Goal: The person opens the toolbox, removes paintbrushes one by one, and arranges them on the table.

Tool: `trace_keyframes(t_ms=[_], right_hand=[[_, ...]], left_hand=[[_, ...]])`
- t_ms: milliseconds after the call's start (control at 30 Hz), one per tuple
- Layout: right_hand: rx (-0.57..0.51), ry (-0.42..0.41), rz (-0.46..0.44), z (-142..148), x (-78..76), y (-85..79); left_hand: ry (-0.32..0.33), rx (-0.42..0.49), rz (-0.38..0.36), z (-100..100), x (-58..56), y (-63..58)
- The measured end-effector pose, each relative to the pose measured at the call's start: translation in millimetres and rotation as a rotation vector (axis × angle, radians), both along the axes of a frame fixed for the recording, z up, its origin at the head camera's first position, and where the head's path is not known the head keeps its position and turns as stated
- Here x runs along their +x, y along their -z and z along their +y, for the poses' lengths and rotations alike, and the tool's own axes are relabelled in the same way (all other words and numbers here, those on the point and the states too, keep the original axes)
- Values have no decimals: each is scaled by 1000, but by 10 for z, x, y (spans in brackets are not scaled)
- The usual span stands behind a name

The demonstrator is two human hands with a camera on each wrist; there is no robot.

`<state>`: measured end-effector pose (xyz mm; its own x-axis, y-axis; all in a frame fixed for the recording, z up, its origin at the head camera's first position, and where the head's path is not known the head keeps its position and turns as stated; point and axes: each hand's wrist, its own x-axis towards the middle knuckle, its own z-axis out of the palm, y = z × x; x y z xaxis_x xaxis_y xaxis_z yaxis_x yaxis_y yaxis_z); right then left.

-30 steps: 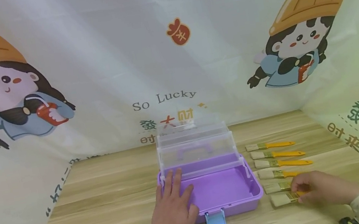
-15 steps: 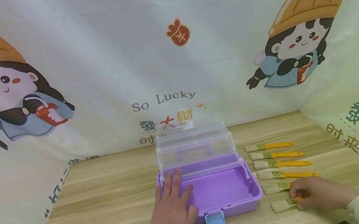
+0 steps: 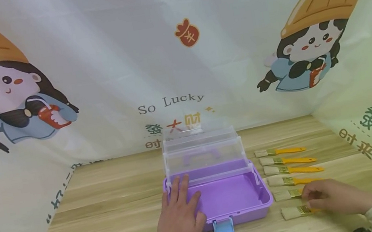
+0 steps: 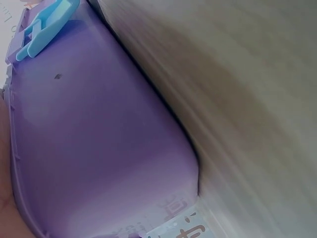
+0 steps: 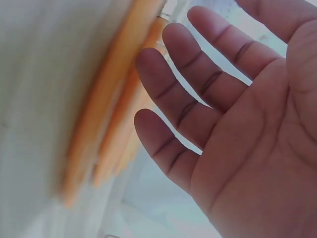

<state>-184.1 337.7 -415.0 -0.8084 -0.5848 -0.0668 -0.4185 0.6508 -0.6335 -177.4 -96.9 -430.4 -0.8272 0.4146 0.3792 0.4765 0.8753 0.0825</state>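
Observation:
My left hand [image 3: 181, 221] lies with fingers spread over the left end of a purple storage box [image 3: 237, 217], fingertips on its inner side. The box stands with its clear lid and trays [image 3: 202, 151] raised at the back and a blue latch [image 3: 223, 229] hanging at its front. In the left wrist view, the latch [image 4: 49, 27] and the purple front wall [image 4: 99, 124] show. To the right, my right hand [image 3: 338, 195] is over the handle of the nearest paintbrush [image 3: 292, 212]. In the right wrist view, its fingers [image 5: 158, 74] are loosely extended beside orange handles [image 5: 101, 109], gripping none.
Several more paintbrushes, such as the farthest one [image 3: 288, 150], lie in a column right of the box, bristles toward it. All rest on a wood-grain table [image 3: 106, 208]. A printed cloth [image 3: 109, 63] encloses the back and sides. A small dark object [image 3: 362, 230] shows at the bottom edge.
The nearest paintbrush has shifted slightly toward the front, widening its gap from the neighbouring one. My right hand stays at almost the same place. The left hand and box have not moved.

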Motion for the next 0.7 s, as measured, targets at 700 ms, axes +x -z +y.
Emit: trace_keyframes(t_ms=[700], right_hand=[[200, 252, 728, -491, -256, -228]], left_hand=[[46, 348, 229, -598, -122, -133]])
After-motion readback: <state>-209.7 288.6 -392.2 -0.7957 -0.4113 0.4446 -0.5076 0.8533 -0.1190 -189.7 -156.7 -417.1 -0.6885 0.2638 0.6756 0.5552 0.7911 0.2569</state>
